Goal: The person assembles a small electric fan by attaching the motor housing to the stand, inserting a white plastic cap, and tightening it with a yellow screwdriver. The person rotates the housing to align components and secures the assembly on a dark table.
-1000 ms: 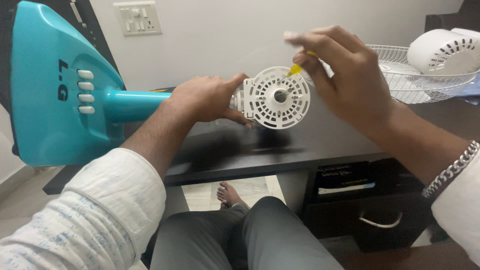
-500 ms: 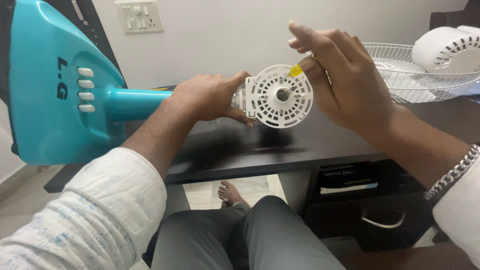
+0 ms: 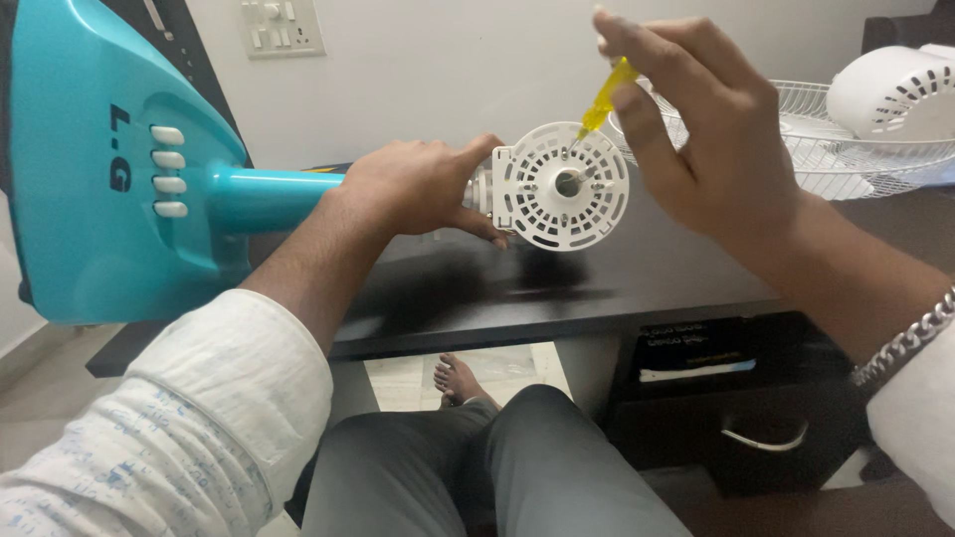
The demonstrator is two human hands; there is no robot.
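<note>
While the left hand (image 3: 413, 189) is clenching the fan's motor housing (image 3: 562, 186) above the dark table (image 3: 617, 283) edge, the right hand (image 3: 701, 129) is pinching a yellow screwdriver (image 3: 604, 99) at its rim.

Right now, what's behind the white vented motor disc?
The left hand grips the fan neck right behind the white vented motor disc; the teal stem runs on to the teal base. The hand and the disc cover the joint itself.
</note>
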